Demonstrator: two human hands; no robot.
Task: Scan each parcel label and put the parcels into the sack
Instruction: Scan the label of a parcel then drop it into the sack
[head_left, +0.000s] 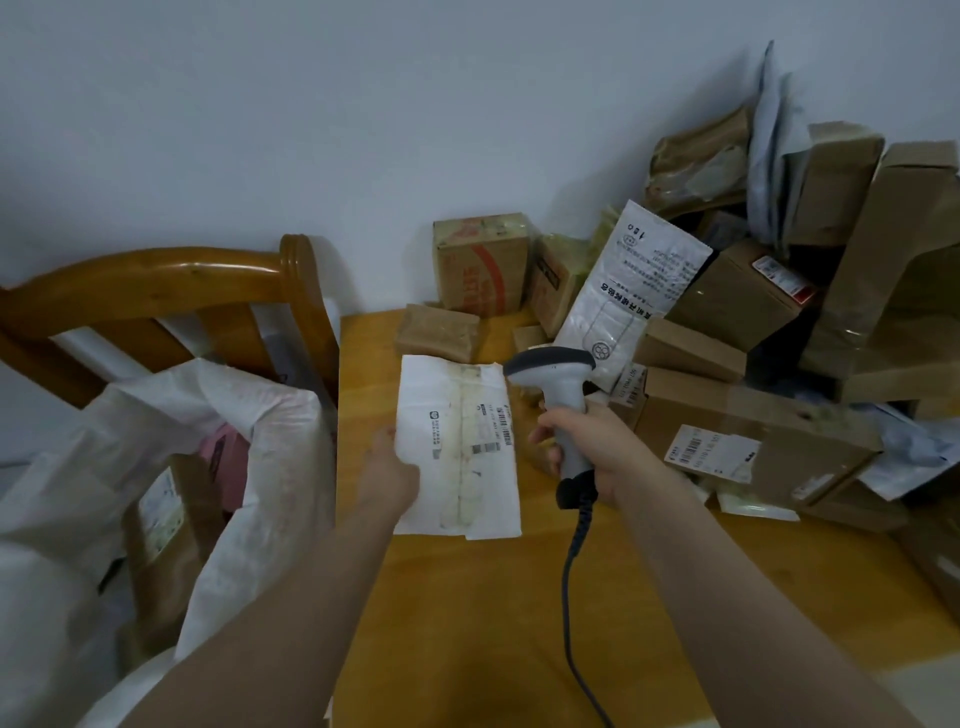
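- Head view: holding white parcel (460, 447) by its left edge with left hand (388, 470), over table (467, 623).
- Gripping scanner (563, 387) in right hand (584, 449), over table.
- Open sack (260, 426) off table's left side; parcel pile (753, 322) on table's right.

One wide-angle view looks out from the person's head, facing forward and down across the worktop (467, 613). Both forearms enter from the bottom edge, with the left hand (390, 470) and right hand (589, 449) near the camera at mid-frame. The wall (311, 104) fills the top.
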